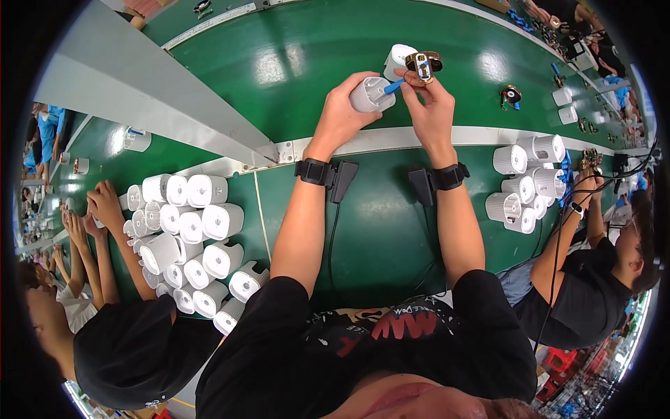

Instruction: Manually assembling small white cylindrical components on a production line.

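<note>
Housing (364, 99), white and ribbed, is serving as landmark; its open mouth is facing the wearer's view. Left hand (342, 112) is wrapping its left side, fingers and thumb closed round the wall, mouth left uncovered. Right hand (433, 112), just right of the housing, is pinching narrowly on the gold-coloured assembly (423, 66), which is sitting beyond and right of the mouth. Blue piece (393, 86) is bridging the gap, one end at the mouth, the other by the right fingertips; wire, sleeve or cell, cannot tell. Second housing (399, 54) is standing just beyond the first.

Judgement: step is looking like guiding the blue piece inside. Doing it well is probably calling for a steady left grip, mouth tipping toward the right hand, blue piece going in straight without scraping the rim. Assembly is likely needing to stay close, so any join is not being tugged.

Loose assembly (511, 96) is lying well right of the housing; housing pile (218, 222) is sitting well left, nearer the body.
</note>
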Available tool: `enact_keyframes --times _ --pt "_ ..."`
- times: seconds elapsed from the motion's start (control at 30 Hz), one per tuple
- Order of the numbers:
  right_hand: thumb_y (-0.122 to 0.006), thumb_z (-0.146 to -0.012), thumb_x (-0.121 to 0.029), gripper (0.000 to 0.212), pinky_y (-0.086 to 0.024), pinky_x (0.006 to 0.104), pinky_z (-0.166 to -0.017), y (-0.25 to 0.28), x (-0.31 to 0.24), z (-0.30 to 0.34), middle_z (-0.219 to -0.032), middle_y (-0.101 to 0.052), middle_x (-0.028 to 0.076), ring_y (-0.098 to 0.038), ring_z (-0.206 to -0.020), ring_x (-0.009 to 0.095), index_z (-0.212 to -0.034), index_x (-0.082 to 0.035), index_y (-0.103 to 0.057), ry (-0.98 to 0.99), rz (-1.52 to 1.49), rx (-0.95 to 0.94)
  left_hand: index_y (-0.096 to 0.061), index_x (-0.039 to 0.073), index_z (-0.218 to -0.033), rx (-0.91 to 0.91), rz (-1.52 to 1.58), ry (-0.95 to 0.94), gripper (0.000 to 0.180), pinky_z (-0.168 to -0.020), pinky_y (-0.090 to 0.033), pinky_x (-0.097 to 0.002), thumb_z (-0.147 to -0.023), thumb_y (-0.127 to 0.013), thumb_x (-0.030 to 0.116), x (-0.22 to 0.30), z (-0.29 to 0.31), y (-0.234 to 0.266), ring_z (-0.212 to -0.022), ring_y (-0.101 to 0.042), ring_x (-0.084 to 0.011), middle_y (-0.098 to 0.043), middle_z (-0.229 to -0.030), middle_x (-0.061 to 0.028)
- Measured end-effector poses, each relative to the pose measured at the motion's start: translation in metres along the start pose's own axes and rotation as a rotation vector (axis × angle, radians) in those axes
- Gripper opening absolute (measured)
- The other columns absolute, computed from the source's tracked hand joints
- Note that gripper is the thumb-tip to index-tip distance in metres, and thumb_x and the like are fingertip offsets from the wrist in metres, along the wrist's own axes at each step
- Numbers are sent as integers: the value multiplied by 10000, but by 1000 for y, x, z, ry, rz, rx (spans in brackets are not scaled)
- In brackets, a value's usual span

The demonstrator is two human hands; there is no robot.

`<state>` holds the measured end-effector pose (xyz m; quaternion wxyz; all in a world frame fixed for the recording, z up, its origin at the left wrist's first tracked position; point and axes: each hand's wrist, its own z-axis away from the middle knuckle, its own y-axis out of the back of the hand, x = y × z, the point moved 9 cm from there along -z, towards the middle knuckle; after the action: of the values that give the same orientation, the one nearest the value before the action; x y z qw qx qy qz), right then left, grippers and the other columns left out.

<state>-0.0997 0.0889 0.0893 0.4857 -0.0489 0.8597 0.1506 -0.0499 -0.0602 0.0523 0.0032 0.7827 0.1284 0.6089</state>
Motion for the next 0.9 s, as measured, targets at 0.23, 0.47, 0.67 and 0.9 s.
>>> enact_keyframes --times 0.23,0.47,0.67,0.9 --pt "-668 -869 27 132 -539 301 -864 0 -5 1 -1004 -723 111 -673 -950 156 -995 66 -663 17 126 12 -600 31 -1221 25 28 -14 636 -939 -498 -313 -622 -783 -83 -1 -1 -1 -1048 -631 -180 -666 -1125 -83" --pt "-727 -799 2 294 -523 326 -907 -14 -11 5 -1141 -680 112 -656 -1049 216 -1089 -25 -687 118 267 -133 -609 26 -1206 56 141 -68 607 -902 -518 -326 -634 -801 -41 1 -4 3 -999 -652 -189 -676 -1105 -86" --pt "-771 -733 -5 607 -510 351 -927 -34 -24 10 -1284 -602 124 -623 -1104 266 -1303 -89 -581 34 111 -268 -568 -14 -1254 61 415 42 631 -879 -551 -313 -671 -805 -48 -2 -3 21 -1014 -653 -177 -654 -1143 -100" --pt "-758 -670 45 707 -522 392 -902 -30 -26 15 -1234 -607 141 -613 -1060 339 -1324 -63 -511 228 493 -88 -524 -18 -1303 19 468 76 675 -871 -570 -324 -685 -791 -71 9 -4 10 -1052 -646 -193 -621 -1202 -119"
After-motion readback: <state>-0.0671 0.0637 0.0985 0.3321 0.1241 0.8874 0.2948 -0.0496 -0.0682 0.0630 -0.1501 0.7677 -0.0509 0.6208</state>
